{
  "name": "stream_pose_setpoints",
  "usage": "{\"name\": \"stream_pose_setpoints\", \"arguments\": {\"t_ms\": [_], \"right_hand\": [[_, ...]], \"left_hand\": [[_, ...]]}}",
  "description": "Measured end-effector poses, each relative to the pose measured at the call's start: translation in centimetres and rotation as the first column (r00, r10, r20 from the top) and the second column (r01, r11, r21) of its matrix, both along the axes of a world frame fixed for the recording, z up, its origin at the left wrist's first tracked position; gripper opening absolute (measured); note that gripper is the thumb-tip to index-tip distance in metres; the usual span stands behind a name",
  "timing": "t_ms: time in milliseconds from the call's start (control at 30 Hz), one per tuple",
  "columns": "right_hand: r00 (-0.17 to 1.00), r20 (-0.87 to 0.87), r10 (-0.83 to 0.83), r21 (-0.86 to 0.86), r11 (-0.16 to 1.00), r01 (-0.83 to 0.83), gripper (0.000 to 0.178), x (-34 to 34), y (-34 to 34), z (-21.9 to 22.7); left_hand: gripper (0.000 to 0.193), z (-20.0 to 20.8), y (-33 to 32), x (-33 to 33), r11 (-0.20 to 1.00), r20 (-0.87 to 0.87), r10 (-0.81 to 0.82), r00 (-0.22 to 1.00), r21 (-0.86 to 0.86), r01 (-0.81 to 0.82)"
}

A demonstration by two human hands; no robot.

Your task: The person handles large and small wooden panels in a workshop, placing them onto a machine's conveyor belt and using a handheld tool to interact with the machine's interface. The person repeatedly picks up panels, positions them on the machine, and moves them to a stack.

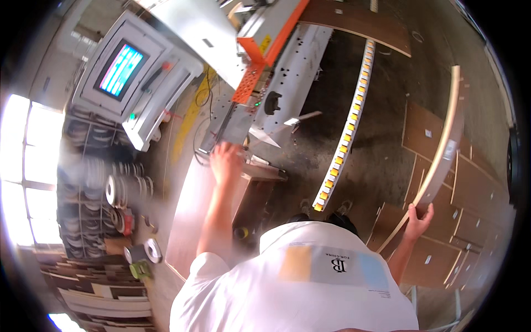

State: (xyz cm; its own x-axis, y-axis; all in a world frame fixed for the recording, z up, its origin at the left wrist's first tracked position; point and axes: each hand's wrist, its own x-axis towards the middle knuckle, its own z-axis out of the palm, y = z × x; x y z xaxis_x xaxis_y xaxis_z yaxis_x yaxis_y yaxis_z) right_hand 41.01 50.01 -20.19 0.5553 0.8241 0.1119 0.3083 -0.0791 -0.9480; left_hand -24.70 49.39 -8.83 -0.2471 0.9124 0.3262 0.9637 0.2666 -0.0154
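My right hand (pixel 418 221) is closed round the edge of a long, narrow wooden board (pixel 442 157), held tilted on my right. The board has a pale edge and a small white label on its face. My left hand (pixel 225 161) is stretched forward over the near end of the machine bed, by the corner of a brown-topped table (pixel 191 221). Its fingers are smeared by motion, so their closure and anything in them cannot be made out. Just ahead of that hand is the machine (pixel 263 52), with an orange guard and a grey metal bed.
A control panel (pixel 133 77) with a lit screen stands at the left. A conveyor rail (pixel 348 130) with yellow rollers runs ahead, a brown panel (pixel 359 22) across its far end. Labelled boards (pixel 431 254) lie at right. Shelves hold edging rolls (pixel 119 191) at left.
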Motion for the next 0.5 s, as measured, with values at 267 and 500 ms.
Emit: {"name": "stream_pose_setpoints", "arguments": {"t_ms": [267, 500], "right_hand": [[0.979, 0.195, 0.052, -0.008, 0.999, -0.052, 0.049, -4.2, 3.9, 12.1], [0.983, 0.115, -0.143, 0.090, 0.987, 0.134, 0.042, -7.4, -2.6, 13.3]], "left_hand": [[0.021, 0.0, -1.2, -21.1, 0.809, 0.343, 0.131, 0.930, 0.505, -0.301], [0.028, -2.1, 2.3, -30.7, 0.762, 0.490, 0.203, 0.848, 0.464, -0.451]]}}
